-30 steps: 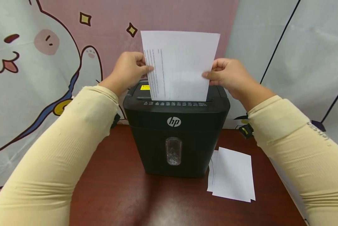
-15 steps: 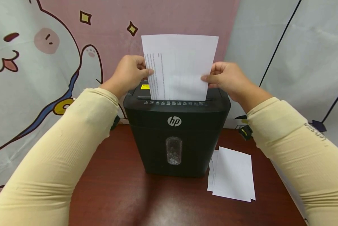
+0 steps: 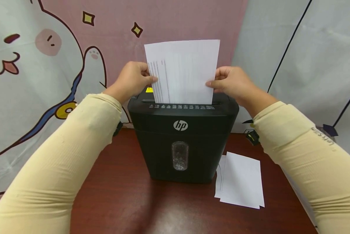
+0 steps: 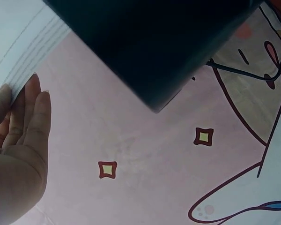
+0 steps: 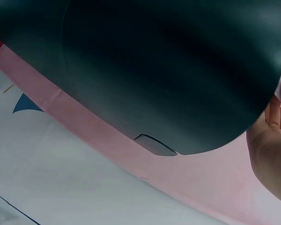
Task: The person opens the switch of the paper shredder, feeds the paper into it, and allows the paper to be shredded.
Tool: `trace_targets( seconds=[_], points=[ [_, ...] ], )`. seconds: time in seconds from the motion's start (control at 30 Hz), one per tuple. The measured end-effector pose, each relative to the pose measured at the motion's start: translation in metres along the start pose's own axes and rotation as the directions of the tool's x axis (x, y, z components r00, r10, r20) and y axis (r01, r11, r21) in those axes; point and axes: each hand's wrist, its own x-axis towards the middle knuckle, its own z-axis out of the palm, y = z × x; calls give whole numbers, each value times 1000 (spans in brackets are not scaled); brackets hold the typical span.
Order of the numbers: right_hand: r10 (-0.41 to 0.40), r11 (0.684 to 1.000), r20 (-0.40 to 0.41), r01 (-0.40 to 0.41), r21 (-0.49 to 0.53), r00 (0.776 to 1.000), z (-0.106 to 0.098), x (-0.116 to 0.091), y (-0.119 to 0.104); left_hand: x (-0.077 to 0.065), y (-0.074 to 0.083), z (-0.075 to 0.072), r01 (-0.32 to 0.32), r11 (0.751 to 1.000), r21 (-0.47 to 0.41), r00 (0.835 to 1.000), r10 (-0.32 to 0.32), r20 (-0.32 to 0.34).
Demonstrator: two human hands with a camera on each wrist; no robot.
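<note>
A white sheet of paper [image 3: 189, 71] with printed lines along its left side stands upright in the slot of a black HP paper shredder [image 3: 160, 143]. My left hand [image 3: 132, 79] pinches the sheet's left edge between thumb and fingers; the left wrist view shows the same hand [image 4: 23, 150] beside the printed edge. On the opposite edge, my right hand [image 3: 236, 81] pinches the paper at nearly the same height. In the right wrist view the shredder's dark side [image 5: 178, 75] hides part of the right hand [image 5: 271, 136]. Shreds show through the shredder's front window [image 3: 180, 156].
Several loose white sheets [image 3: 242, 180] lie on the brown table [image 3: 113, 195], right of the shredder. A cartoon-printed cloth [image 3: 110, 29] hangs close behind it. A yellow label [image 3: 149, 90] sits on the shredder's top left.
The sheet has sunk lower into the slot and its top edge has shifted slightly left. Both hands have moved down with it, still pinching its edges.
</note>
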Motion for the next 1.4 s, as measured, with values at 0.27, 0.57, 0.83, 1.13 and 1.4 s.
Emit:
trace_targets(
  seconds=[0.27, 0.57, 0.83, 1.13, 1.4],
  points=[
    [6, 1000, 8, -6, -21, 1000, -1, 1, 4, 0, -1, 0, 8, 1000, -13, 1000, -8, -2],
    [-4, 1000, 15, 5, -12, 1000, -2, 0, 5, -1, -4, 0, -4, 1000, -18, 1000, 4, -6],
    [-7, 999, 20, 8, -54, 1000, -2, 0, 7, -1, -9, 1, -12, 1000, -12, 1000, 12, -3],
    [4, 992, 25, -1, -124, 1000, 0, -1, 11, 0, -14, 5, -10, 1000, 13, 1000, 9, 29],
    [5, 985, 24, 0, -173, 1000, 2, 0, 13, -1, -20, 9, -47, 997, 58, 997, 43, 66]
  ],
)
